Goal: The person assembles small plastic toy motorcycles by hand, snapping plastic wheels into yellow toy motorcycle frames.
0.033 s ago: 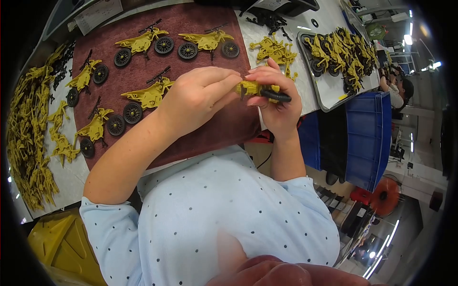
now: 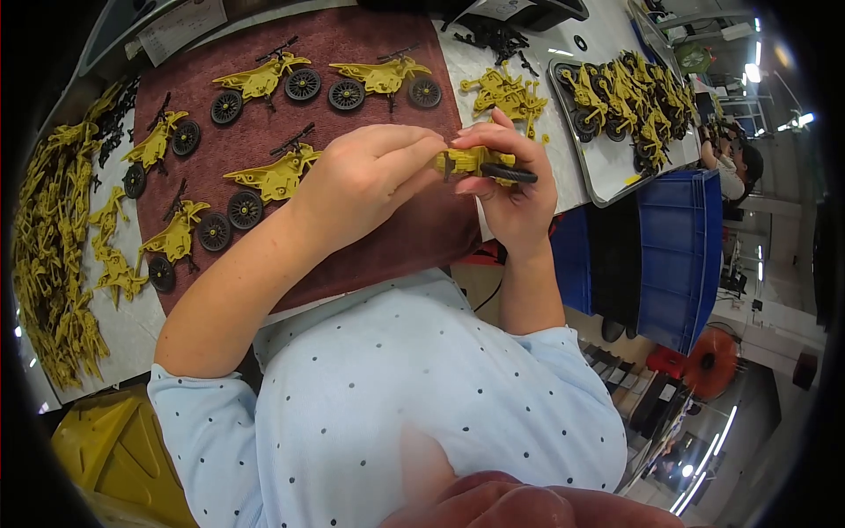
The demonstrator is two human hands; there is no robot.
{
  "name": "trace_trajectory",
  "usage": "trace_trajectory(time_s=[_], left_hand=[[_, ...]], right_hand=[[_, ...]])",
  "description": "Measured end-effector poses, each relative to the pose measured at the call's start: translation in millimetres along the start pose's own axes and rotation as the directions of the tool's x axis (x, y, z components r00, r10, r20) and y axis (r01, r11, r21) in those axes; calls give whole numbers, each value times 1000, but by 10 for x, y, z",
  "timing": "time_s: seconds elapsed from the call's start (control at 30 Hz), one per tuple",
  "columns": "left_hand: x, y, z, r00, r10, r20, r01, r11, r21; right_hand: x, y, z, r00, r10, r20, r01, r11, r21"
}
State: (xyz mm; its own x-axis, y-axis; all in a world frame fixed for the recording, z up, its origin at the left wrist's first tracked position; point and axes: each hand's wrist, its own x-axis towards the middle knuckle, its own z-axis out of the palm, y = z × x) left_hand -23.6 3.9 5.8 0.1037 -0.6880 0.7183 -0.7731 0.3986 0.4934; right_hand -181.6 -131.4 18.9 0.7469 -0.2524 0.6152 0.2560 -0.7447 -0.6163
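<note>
Both hands meet over the right edge of the maroon towel (image 2: 387,238), around a yellow toy motorcycle (image 2: 466,161) with a black wheel (image 2: 509,172). My right hand (image 2: 519,194) grips the wheel end, thumb below and fingers above. My left hand (image 2: 374,176) pinches the other end, most of which its fingers hide. On the towel lie several yellow toy motorcycles with black wheels and handlebars, such as one at the top (image 2: 262,81) and one beside it (image 2: 383,77). Another motorcycle (image 2: 277,176) is partly covered by my left forearm.
A large heap of yellow parts (image 2: 53,255) lies at the left. At the right, a metal tray (image 2: 583,176) holds a pile of yellow-and-black motorcycles. Near it are loose yellow parts (image 2: 506,92) and black parts (image 2: 488,35). Blue crates (image 2: 678,255) stand below the table's right side.
The wheel end of the motorcycle has turned slightly in my right hand. Otherwise my hands stay where they were.
</note>
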Motion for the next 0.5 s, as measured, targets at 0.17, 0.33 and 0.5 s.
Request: trace_trajectory(time_s=[0.17,0.33,0.5], left_hand=[[72,23,-14,997,-73,-24,71,995,-73],[64,40,3,999,13,-39,-18,989,-145],[51,70,23,997,27,-68,-37,989,-140]], right_hand=[[-33,-38,5,995,84,-58,-76,988,133],[-22,-20,-18,999,5,-53,2,991,136],[41,-64,-28,997,-64,-52,72,984,165]])
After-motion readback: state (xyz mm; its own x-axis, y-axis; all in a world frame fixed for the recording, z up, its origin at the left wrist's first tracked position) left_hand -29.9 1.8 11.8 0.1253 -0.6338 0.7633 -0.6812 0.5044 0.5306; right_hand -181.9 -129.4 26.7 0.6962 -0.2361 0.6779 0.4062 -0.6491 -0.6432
